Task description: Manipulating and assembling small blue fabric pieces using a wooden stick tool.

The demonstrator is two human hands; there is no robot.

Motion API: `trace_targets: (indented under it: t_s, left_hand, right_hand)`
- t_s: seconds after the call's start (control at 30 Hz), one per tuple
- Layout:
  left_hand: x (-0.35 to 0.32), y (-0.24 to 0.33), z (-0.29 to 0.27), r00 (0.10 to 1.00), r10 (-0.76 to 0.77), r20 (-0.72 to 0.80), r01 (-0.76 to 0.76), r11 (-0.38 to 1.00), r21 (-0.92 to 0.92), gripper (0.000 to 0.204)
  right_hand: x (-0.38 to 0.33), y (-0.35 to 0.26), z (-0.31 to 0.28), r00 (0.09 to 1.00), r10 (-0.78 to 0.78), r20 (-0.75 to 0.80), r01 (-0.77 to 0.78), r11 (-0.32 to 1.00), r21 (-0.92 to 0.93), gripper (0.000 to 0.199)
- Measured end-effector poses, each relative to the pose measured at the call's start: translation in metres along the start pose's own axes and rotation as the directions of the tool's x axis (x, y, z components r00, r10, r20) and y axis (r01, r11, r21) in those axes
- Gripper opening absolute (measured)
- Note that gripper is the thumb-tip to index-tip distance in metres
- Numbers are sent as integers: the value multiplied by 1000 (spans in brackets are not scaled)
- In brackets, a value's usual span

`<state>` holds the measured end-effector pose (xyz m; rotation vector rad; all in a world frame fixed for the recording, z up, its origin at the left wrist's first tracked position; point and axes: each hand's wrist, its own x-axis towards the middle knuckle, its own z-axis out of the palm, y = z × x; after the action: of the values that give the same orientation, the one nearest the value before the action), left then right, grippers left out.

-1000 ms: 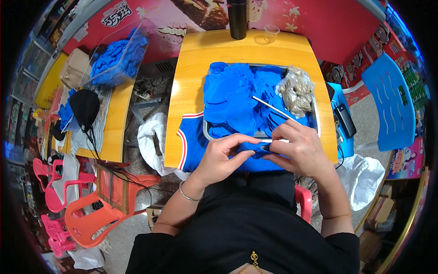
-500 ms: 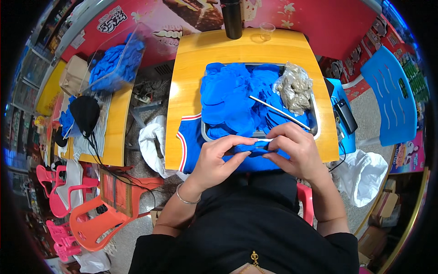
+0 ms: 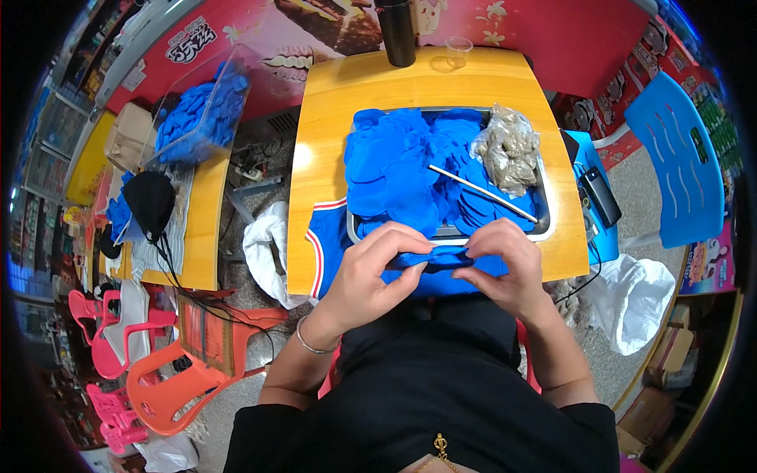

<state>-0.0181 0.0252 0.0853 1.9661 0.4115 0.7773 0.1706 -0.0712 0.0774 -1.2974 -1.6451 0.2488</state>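
Observation:
Both hands meet just in front of the near rim of a metal tray [image 3: 547,227]. A small folded piece of blue fabric [image 3: 435,257] is stretched between them. My left hand [image 3: 377,272] pinches its left end between thumb and fingers, while my right hand [image 3: 509,266] grips the right end the same way. Many flat blue fabric pieces [image 3: 392,169] are heaped in the tray. Across them lies a thin white stick [image 3: 482,194]. In the tray's far right corner rests a clear plastic bag [image 3: 509,150] of brownish-grey material. Under my hands, blue cloth with red-and-white trim [image 3: 319,248] covers the table's near edge.
A black bottle [image 3: 396,35] and a clear cup [image 3: 458,52] stand at the table's far edge. On the left, another table carries a clear bin [image 3: 201,114] of blue pieces. Orange [image 3: 185,386] and blue chairs [image 3: 678,158] flank me; white sacks [image 3: 631,303] lie on the floor.
My right hand's fingers have shifted slightly down and closer round the fabric's right end. The left hand has moved a little up, still pinching. The view has shifted slightly.

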Motion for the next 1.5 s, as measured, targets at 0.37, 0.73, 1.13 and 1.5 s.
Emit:
trace_targets:
  t_s: [0.37, 0.73, 1.13, 1.5]
  left_hand:
    - [3, 5, -2, 992, 104, 69, -109, 991, 76, 19]
    - [7, 13, -13, 941, 143, 305, -195, 969, 148, 21]
    - [9, 23, -15, 905, 169, 392, -252, 952, 172, 15]
    - [11, 25, -15, 906, 158, 392, -229, 963, 142, 15]
  right_hand:
    - [3, -4, -6, 996, 0, 86, 4, 999, -50, 27]
    - [9, -11, -10, 959, -140, 247, 185, 968, -171, 24]
    - [11, -17, -14, 930, -236, 282, 264, 962, -66, 23]
    - [9, -22, -13, 944, 25, 328, -60, 993, 98, 22]
